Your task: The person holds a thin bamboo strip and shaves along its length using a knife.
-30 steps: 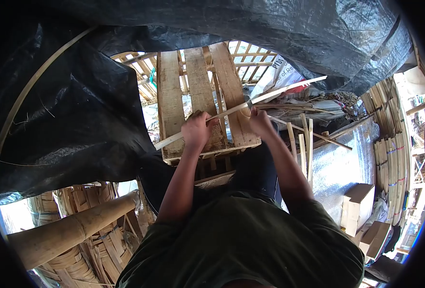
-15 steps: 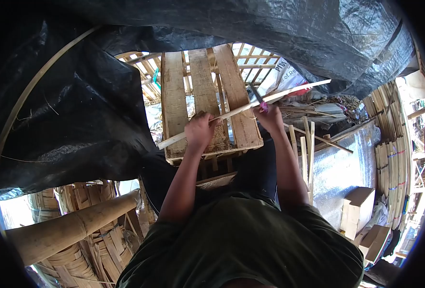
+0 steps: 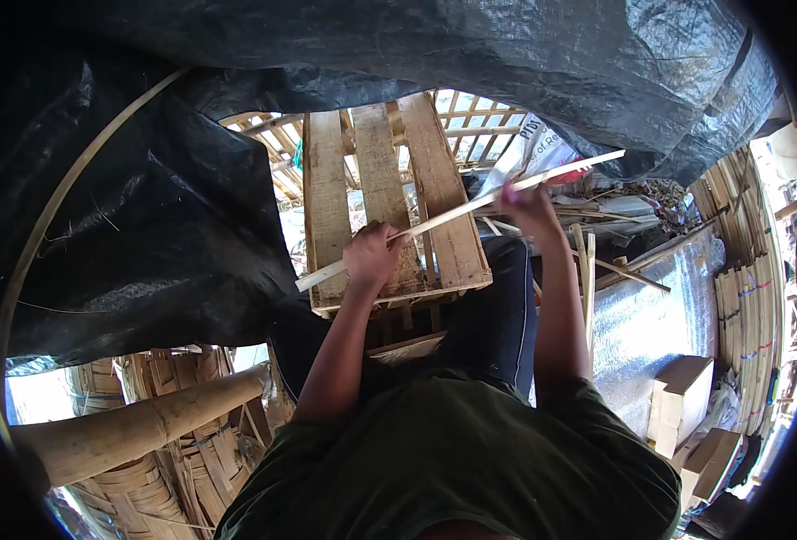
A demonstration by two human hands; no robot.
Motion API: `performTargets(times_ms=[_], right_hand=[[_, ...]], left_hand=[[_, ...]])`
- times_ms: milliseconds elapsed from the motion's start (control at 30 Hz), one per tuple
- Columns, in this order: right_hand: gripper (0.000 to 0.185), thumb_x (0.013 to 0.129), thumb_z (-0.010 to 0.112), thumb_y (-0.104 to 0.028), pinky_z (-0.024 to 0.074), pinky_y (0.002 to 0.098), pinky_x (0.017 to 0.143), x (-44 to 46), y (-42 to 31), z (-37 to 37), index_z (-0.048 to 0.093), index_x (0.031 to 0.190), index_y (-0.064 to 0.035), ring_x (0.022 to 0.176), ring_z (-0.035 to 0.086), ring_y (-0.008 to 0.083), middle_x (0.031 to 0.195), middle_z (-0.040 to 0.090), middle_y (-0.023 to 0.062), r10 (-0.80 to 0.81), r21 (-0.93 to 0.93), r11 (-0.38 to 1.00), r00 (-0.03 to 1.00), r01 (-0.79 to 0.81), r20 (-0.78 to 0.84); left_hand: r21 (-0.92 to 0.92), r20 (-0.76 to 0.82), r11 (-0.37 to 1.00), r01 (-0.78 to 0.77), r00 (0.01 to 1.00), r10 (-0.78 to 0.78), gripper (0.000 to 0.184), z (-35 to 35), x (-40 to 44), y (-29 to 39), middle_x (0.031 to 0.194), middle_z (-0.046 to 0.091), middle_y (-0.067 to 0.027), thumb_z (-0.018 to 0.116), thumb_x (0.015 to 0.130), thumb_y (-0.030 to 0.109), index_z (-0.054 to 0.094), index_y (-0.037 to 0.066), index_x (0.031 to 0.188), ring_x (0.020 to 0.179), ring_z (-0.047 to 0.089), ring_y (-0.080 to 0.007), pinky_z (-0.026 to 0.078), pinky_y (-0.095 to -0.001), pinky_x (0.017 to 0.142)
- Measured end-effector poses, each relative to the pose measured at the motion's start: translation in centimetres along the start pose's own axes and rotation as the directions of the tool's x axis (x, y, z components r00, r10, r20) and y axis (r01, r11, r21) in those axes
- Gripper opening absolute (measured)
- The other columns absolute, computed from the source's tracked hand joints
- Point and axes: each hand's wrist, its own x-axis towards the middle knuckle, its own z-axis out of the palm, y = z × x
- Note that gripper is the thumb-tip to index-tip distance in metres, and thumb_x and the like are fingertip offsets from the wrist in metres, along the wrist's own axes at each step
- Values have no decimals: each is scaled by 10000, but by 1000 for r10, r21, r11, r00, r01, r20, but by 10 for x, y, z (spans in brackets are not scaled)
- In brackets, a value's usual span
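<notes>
my right hand (image 3: 533, 211) has moved farther out along the pale strip (image 3: 448, 215), clenched on a blurred pink thing (image 3: 509, 193), while my left hand (image 3: 371, 256) grips the strip across the slatted surface (image 3: 382, 171), so i'd keep that hold firm, strokes even.

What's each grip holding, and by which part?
Left grip: the pale strip, toward its lower-left end. Right grip: a pink item, too blurred to tell which part.
</notes>
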Motion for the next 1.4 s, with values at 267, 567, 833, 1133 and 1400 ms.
performTargets(times_ms=[267,567,833,1133,1400], right_hand=[[396,1036,494,-343,331,269,380,-1,-12,14,599,820,-28,414,419,80,541,451,-12,248,454,891,819,17,-517],[491,1023,443,-369,437,430,450,10,26,81,642,792,16,460,598,271,585,600,164,323,211,945,816,-249,-480],[464,999,480,-350,475,442,471,9,13,91,662,874,58,521,647,349,618,629,241,32,-98,992,913,-79,-406],[478,1008,460,-338,512,418,538,10,17,74,667,900,79,682,704,305,732,668,278,-158,-426,904,961,48,-226],[365,1005,442,-284,487,455,425,10,0,69,626,1029,30,473,631,269,641,620,170,236,-84,966,966,-245,-109]], left_hand=[[35,-24,999,-2,1000,3,286,3,-2,0,790,672,-38,771,794,404,677,134,809,737,674,-258,520,-391,618],[79,-11,997,26,1000,-25,296,1,-2,8,788,668,-26,777,784,416,666,142,795,712,669,-258,507,-378,588],[87,-36,996,1,999,2,316,4,0,2,766,679,-25,764,788,461,673,158,805,691,675,-261,504,-393,586],[75,-28,997,-9,1000,11,335,3,-4,4,773,677,-31,749,797,476,678,149,814,699,675,-267,508,-404,597],[56,1,998,16,1000,-16,318,2,-5,2,781,663,-42,752,804,441,672,133,810,737,673,-264,509,-406,608]])
